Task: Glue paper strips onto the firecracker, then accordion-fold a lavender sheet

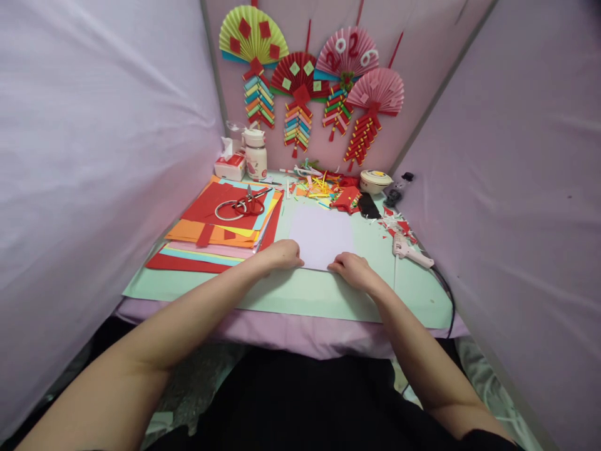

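Observation:
A pale lilac sheet of paper [322, 233] lies flat on the mint-green table cover. At its near left corner, my left hand [285, 254] is closed, thumb and fingers pinching the edge. My right hand [351, 269] pinches the same near edge towards the right corner. Left of the sheet is a stack of coloured paper [197, 210] in red, orange, yellow and blue. Red-handled scissors [251, 202] and a pale ring [226, 210] rest on top of that stack.
A pink glue gun [410, 252] with a cord lies at the right. Paper scraps [319, 186], a dark phone [369, 205] and a round container [374, 181] are at the back. A white bottle [255, 154] stands beside a tissue box [230, 166]. Paper fans [253, 37] hang behind.

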A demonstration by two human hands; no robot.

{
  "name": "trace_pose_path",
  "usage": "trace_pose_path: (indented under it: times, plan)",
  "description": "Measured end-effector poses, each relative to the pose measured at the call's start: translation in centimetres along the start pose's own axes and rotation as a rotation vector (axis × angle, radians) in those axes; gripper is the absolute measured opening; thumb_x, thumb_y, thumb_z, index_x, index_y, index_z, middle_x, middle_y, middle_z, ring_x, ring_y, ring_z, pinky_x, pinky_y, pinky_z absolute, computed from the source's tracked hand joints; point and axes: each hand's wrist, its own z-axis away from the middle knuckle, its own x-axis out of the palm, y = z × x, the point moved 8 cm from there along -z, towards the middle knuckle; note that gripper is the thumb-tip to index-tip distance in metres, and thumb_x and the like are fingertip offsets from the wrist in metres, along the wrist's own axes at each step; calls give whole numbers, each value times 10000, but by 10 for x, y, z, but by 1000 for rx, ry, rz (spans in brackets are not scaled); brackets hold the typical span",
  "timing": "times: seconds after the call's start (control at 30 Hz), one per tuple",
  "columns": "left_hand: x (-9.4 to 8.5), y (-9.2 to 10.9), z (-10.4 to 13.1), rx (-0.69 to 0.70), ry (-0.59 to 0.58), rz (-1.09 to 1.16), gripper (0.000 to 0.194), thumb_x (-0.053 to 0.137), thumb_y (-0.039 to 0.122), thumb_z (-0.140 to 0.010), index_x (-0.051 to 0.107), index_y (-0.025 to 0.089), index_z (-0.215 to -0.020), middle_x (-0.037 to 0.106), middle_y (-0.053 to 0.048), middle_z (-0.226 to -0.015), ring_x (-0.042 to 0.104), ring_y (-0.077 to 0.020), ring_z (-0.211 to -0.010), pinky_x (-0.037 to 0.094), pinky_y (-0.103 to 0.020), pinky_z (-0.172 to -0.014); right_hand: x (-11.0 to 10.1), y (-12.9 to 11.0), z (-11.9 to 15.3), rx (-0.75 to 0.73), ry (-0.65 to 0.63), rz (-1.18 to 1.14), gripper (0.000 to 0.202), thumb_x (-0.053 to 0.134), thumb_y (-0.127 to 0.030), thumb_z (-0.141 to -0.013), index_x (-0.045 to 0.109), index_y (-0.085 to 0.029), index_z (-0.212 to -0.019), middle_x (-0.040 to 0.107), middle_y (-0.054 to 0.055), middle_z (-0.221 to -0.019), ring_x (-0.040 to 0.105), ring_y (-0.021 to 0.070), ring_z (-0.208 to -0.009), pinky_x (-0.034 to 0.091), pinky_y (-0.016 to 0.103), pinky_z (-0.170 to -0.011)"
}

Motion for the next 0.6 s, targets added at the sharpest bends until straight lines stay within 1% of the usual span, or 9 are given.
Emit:
trace_pose_path:
  times: [0.13, 0.27, 0.37, 0.47, 0.6]
  plan:
    - [-3, -3, 2, -29, -13, -28, 374, 581, 445, -808, 726, 171, -1018, 718, -113, -1042, 664, -241, -948, 491, -263, -748, -1, 9, 1, 41, 22, 14, 354, 516, -511, -892, 692, -211, -829, 681, 73, -1016, 581, 214, -959, 314, 284, -727]
    - [-5, -2, 5, -33, -25, -26, 373, 579, 441, -814, 720, 174, -1034, 719, -102, -1052, 665, -230, -947, 487, -245, -744, -3, 15, 2, 62, -15, -5, 335, 526, -493, -891, 696, -211, -831, 689, 66, -1006, 585, 207, -951, 316, 294, -750]
    - [-4, -4, 3, -35, -35, -28, 380, 585, 452, -810, 720, 172, -1027, 718, -102, -1053, 664, -228, -943, 485, -240, -737, -5, 25, 4, 100, -51, 5, 314, 531, -463, -891, 700, -206, -825, 693, 70, -997, 583, 213, -953, 317, 312, -781]
    - [-3, -6, -1, -25, -29, -42, 381, 586, 460, -804, 725, 170, -1008, 718, -107, -1042, 664, -234, -942, 483, -245, -737, -7, 38, 7, 138, -48, -1, 312, 541, -462, -882, 701, -203, -812, 697, 73, -964, 583, 221, -935, 314, 326, -793]
    - [-3, -8, -3, -32, -18, -64, 428, 581, 501, -798, 722, 153, -1004, 707, -132, -1073, 657, -260, -965, 480, -260, -722, -8, 50, 11, 166, -31, -4, 361, 559, -509, -861, 694, -191, -757, 698, 77, -872, 587, 222, -882, 310, 336, -787]
